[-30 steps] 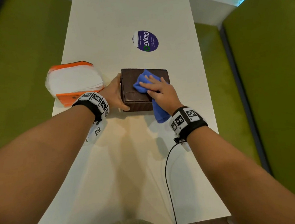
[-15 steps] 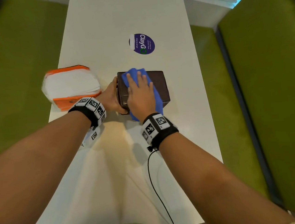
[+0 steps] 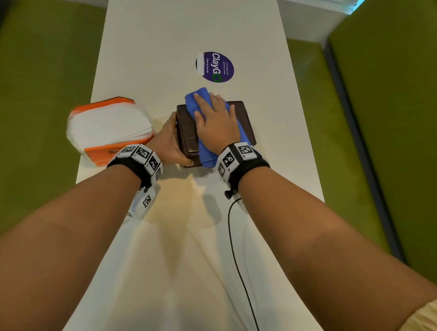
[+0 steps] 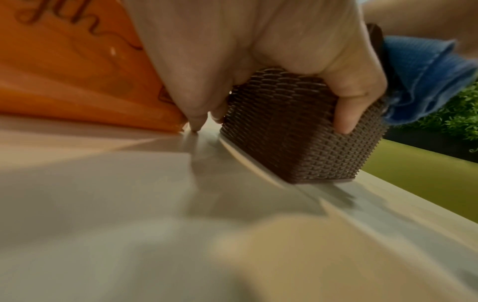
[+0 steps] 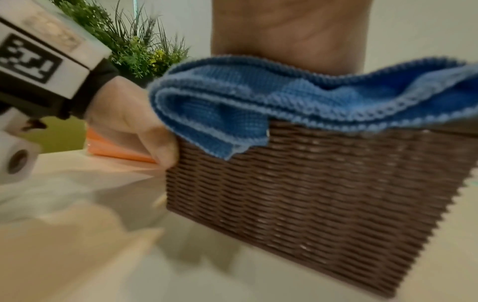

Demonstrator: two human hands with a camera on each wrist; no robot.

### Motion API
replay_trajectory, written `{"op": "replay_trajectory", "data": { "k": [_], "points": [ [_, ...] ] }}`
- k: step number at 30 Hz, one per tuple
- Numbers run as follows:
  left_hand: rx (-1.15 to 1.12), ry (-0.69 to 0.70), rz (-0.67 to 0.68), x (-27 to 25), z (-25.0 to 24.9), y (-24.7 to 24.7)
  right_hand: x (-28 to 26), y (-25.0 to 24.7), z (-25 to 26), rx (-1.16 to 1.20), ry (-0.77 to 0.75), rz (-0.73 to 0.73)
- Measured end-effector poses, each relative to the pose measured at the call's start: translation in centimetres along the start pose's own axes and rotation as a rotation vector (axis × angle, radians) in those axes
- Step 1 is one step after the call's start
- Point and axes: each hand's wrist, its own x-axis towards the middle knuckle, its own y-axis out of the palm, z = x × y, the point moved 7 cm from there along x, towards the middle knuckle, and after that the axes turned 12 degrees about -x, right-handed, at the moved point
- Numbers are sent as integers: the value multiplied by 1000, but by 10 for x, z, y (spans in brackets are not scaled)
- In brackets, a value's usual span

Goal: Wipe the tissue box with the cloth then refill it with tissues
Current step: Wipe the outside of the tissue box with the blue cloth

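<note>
Nearest, a black cable point(image 3: 238, 256) lying along the white table point(image 3: 184, 274), running toward the right wrist. Farther on, both wrists wearing black bands with white marker blocks.

Brown woven tissue box point(image 3: 246, 120) standing at the middle of the table, between the two hands. Left hand point(image 3: 166, 141) gripping the box at its left near corner: thumb curled over the near side, palm against the left side; other fingers hidden from above. Seen from the left wrist, thumb point(image 4: 349, 102) pressing on the woven wall of the box point(image 4: 297, 126), one fingertip touching the table beside it.

Right hand point(image 3: 215, 126) lying flat on top of the box, fingers straight and slightly spread, pressing the folded blue cloth point(image 3: 196, 101) against the lid. Cloth reaching past the far edge of the box and hanging over the near edge too. From the right wrist, cloth point(image 5: 284, 106) draped over the top rim of the box point(image 5: 323, 194).

Left of the box, just beside the left hand, an orange pack of white tissues point(image 3: 111, 128), near the left table edge.

Farther away, a purple round sticker point(image 3: 215, 66) reading "ClayGo", flat on the table, apart from the box.
</note>
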Motion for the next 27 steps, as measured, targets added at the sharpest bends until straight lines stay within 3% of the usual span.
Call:
{"op": "replay_trajectory", "data": {
  "k": [5,12,16,22,27],
  "points": [
    [-35,-20,21,3,9,-1,4,-3,-49,74,183,17],
    [-33,29,37,9,12,-3,-1,-3,-95,544,490,-10],
    [-21,57,70,13,8,-3,-7,4,-115,725,567,33],
    [-10,81,87,21,3,-4,-14,1,-150,484,538,34],
    [-22,47,108,26,7,-6,-21,17,-159,194,429,160]
  ]
}}
